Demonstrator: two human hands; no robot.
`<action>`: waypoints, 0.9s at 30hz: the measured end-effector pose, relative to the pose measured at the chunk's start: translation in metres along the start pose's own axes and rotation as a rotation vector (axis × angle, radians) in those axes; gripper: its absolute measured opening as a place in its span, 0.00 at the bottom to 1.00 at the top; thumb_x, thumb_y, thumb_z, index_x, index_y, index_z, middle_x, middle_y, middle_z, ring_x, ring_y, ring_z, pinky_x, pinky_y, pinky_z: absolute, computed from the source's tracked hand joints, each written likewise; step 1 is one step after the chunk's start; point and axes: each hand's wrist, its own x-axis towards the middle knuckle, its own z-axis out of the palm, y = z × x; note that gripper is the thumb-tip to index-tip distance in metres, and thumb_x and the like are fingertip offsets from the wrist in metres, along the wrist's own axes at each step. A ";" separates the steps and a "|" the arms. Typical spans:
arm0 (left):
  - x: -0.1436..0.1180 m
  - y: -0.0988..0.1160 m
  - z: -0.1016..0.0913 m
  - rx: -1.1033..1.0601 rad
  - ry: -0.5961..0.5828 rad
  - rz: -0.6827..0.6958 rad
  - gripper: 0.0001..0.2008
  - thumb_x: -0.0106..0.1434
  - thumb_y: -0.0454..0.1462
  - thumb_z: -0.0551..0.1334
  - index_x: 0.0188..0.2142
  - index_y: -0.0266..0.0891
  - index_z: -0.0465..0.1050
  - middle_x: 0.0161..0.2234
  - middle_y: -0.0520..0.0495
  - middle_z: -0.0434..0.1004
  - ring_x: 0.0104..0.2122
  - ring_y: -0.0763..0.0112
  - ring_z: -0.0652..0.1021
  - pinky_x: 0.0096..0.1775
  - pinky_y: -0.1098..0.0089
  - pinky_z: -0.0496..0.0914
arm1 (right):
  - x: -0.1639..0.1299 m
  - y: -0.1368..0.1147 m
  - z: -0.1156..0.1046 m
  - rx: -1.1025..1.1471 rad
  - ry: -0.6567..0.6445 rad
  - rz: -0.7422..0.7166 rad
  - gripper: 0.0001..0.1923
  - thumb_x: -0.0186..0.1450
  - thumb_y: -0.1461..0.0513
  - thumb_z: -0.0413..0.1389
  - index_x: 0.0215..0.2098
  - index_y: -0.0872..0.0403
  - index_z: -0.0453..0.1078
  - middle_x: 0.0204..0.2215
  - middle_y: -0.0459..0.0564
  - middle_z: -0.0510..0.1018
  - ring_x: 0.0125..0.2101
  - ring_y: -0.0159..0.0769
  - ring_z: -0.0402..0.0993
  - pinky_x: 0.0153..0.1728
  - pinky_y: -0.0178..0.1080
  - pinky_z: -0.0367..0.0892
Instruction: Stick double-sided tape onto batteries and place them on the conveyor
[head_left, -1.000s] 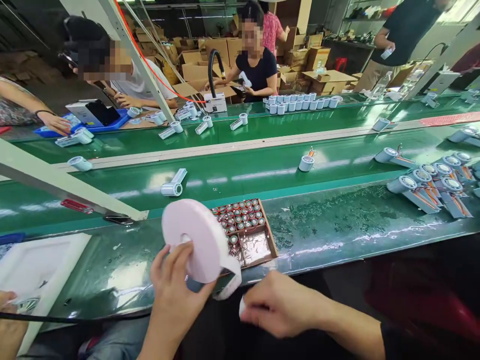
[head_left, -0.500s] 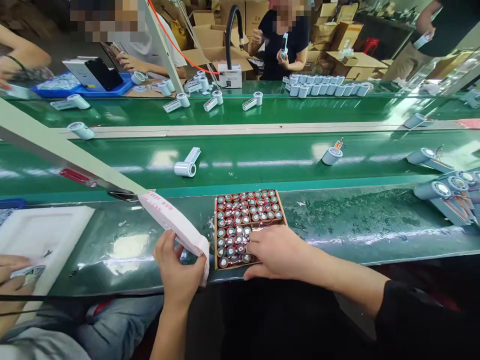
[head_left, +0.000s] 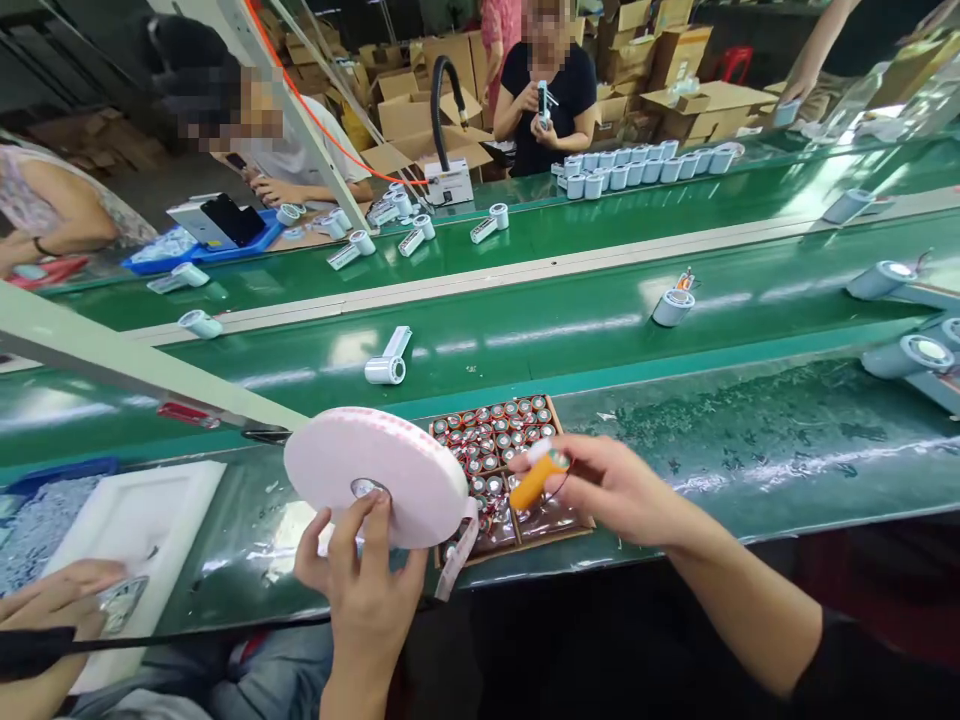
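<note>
My left hand (head_left: 365, 575) holds a large pink roll of tape (head_left: 375, 475) by its core, the roll tilted flat above the bench edge, a loose strip hanging from its right side. My right hand (head_left: 611, 487) grips an orange cylindrical battery cell (head_left: 538, 479) with thin wires, lifted just above a shallow brown tray (head_left: 547, 532) packed with several upright cells. The tray lies on the green bench directly behind the roll.
A white fan part (head_left: 388, 363) and another one (head_left: 672, 306) lie on the green conveyor (head_left: 525, 330). More fan parts (head_left: 909, 355) sit at right. A white foam tray (head_left: 127, 520) and another person's hand (head_left: 52, 595) are at left. Workers stand across the line.
My right hand has lifted an orange cell out of the tray. My left hand has turned the tape roll from edge-on to nearly flat and raised it.
</note>
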 end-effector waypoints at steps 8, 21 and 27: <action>0.019 0.040 -0.006 -0.137 -0.062 0.095 0.22 0.62 0.38 0.69 0.55 0.47 0.72 0.55 0.39 0.74 0.59 0.47 0.72 0.63 0.39 0.61 | 0.001 -0.027 -0.030 -0.404 0.197 -0.077 0.29 0.75 0.42 0.52 0.27 0.54 0.68 0.23 0.44 0.71 0.25 0.31 0.63 0.29 0.34 0.55; 0.053 0.072 0.000 -0.076 0.030 0.173 0.34 0.60 0.35 0.70 0.64 0.51 0.66 0.53 0.40 0.74 0.48 0.53 0.74 0.54 0.45 0.70 | -0.032 0.022 -0.011 0.217 0.025 0.178 0.14 0.66 0.54 0.68 0.45 0.53 0.79 0.35 0.45 0.83 0.36 0.37 0.80 0.36 0.33 0.71; 0.069 0.092 -0.005 -0.008 0.107 0.164 0.36 0.57 0.35 0.73 0.63 0.46 0.66 0.53 0.40 0.75 0.50 0.51 0.74 0.59 0.44 0.65 | -0.054 0.033 0.001 -0.132 -0.277 0.196 0.10 0.62 0.56 0.72 0.31 0.53 0.79 0.26 0.41 0.81 0.25 0.31 0.76 0.27 0.30 0.65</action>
